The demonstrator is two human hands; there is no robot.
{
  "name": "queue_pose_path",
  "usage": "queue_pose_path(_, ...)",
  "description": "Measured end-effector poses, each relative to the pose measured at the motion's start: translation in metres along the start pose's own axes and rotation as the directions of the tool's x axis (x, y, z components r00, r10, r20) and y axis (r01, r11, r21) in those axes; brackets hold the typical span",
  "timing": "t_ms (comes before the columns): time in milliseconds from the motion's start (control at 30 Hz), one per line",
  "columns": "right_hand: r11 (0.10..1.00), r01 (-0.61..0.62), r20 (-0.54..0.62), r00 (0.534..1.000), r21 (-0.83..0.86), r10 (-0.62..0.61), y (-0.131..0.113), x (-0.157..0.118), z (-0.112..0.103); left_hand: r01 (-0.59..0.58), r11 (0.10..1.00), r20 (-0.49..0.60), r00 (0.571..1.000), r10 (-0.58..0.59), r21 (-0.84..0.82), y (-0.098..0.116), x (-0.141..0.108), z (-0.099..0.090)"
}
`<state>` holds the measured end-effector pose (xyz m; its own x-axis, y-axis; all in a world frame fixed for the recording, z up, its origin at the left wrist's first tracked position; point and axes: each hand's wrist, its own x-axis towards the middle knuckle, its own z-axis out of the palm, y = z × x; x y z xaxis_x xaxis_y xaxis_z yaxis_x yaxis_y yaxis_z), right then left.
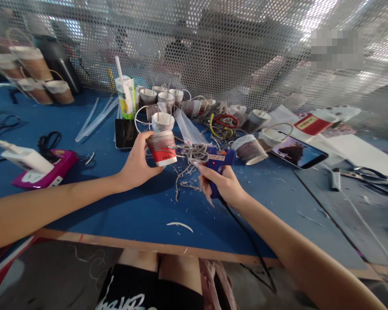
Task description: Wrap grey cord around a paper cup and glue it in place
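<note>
My left hand [137,161] grips a small red paper cup [163,150] from its left side. Grey-brown cord is wound round the upper part of the cup, and its red and white part shows below. My right hand [224,183] is wrapped round a blue glue gun [220,157] with a small red light on its side. The gun's front end, tangled in grey strands, points left at the cup's side; whether it touches the cord cannot be made out. A black cable hangs from the gun's handle over the table edge.
Behind the hands stand several cord-wrapped cups [163,121], a drink carton [126,97] and tangled cord [221,118]. A purple power strip [47,170] lies left. Right are a lit phone [299,150] and scissors [365,174]. A perforated metal screen [213,56] rises behind.
</note>
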<state>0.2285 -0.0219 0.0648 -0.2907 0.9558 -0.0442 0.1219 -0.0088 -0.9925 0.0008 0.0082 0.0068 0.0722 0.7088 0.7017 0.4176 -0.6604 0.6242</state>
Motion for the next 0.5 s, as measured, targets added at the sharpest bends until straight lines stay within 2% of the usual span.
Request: queue_pose_path(500,0.998,-0.030,0.011,1.000,0.052,0.029,-0.0050,-0.0022,-0.0013,0.085,0.994,-0.016,0.996,-0.087,-0.063,-0.0020,-0.0023,0.0000)
